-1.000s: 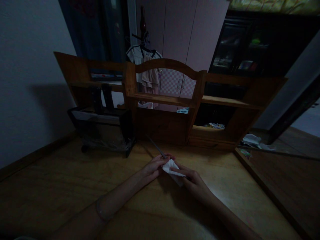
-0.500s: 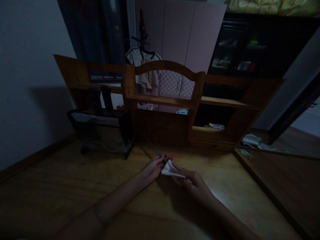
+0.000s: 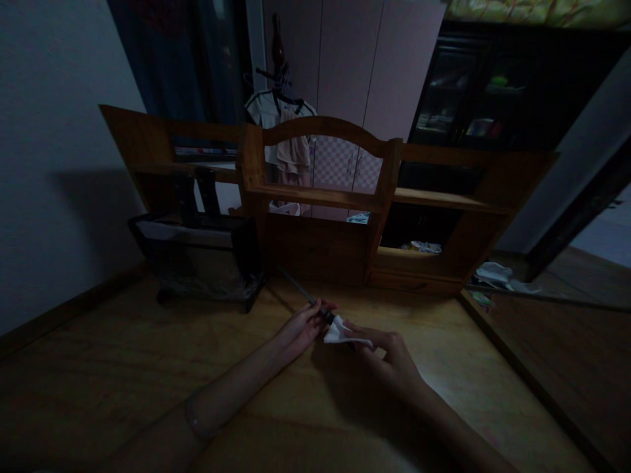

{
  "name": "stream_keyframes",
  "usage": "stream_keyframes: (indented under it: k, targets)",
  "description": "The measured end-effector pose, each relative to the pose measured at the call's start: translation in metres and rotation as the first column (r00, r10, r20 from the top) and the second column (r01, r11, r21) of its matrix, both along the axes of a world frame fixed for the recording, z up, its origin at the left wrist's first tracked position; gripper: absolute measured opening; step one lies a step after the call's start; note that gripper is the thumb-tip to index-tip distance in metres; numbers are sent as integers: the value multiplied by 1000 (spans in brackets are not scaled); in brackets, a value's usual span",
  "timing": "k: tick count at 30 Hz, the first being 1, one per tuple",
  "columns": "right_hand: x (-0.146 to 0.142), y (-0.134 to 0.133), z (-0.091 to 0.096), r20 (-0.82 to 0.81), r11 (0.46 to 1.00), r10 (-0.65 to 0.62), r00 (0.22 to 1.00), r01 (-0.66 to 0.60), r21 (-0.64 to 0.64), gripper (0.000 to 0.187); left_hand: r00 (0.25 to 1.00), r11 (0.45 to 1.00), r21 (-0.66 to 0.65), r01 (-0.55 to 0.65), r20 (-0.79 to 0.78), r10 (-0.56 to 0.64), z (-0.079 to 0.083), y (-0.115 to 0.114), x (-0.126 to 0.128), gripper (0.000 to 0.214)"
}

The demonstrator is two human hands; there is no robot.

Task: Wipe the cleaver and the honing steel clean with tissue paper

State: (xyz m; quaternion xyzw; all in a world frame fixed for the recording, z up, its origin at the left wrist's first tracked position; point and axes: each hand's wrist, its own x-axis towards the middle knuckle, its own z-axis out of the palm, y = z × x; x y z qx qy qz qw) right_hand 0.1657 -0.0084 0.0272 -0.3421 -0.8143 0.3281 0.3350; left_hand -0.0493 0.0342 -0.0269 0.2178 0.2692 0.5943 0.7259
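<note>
My left hand (image 3: 305, 328) is closed around a thin metal rod with a black handle (image 3: 300, 288), which looks like a sharpening steel. The rod points away and to the left, above the table; the fingers grip it where the shaft meets the handle. My right hand (image 3: 389, 358) pinches a folded white tissue (image 3: 337, 331) wrapped about the handle. A short black stretch of handle shows between the two hands; the tissue and fingers hide most of the rest. To the left stands a black knife block (image 3: 197, 263) with two black-handled knives (image 3: 208, 192) upright in it.
The wooden table (image 3: 162, 374) spreads beneath my hands. Along its far side stands a wooden shelf rack (image 3: 315, 253), close beyond the rod's tip. A wall (image 3: 59, 164) borders the left. Pale crumpled items (image 3: 495, 274) lie past the table's right edge. The room is dim.
My right hand and the tissue have slid slightly down the handle to the right, baring more black handle. My left hand keeps its grip. The view has shifted a little.
</note>
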Motion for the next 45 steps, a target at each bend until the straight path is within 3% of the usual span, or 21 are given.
stream_keyframes:
  k: [8, 13, 17, 25, 32, 37, 40, 45]
  targets:
    - [-5, 1, -3, 72, 981, 137, 988, -145, 131, 58, 997, 993, 108, 46, -67, -39, 3, -4, 1, 12]
    - [-8, 0, -3, 120, 963, 177, 977, -197, 183, 71, 993, 996, 70, 59, -103, -52, 8, -7, 2, 15]
    - [-7, -2, 0, 129, 975, 146, 981, -164, 147, 62, 989, 994, 62, 87, -121, -79, 8, -6, 1, 20]
    - [-5, -10, 10, 81, 992, 2, 997, -13, 129, 27, 994, 997, -27, 75, -78, -77, 11, -8, 2, 17]
    - [3, -10, 19, 88, 989, -87, 992, 75, 131, 31, 997, 998, -31, 56, -46, -57, 8, -7, 0, 13]
    - [-4, -11, 17, 60, 998, 68, 996, -69, 11, 30, 996, 998, -13, 65, -63, -66, 6, -6, 0, 10]
    - [-9, -10, 13, 36, 993, 111, 993, -112, 28, 30, 994, 996, 43, 78, -84, -74, 5, -4, -1, 12]
    - [-10, -9, 8, 17, 985, 164, 986, -164, 57, 54, 990, 992, 82, 100, -108, -91, 6, -4, -1, 18]
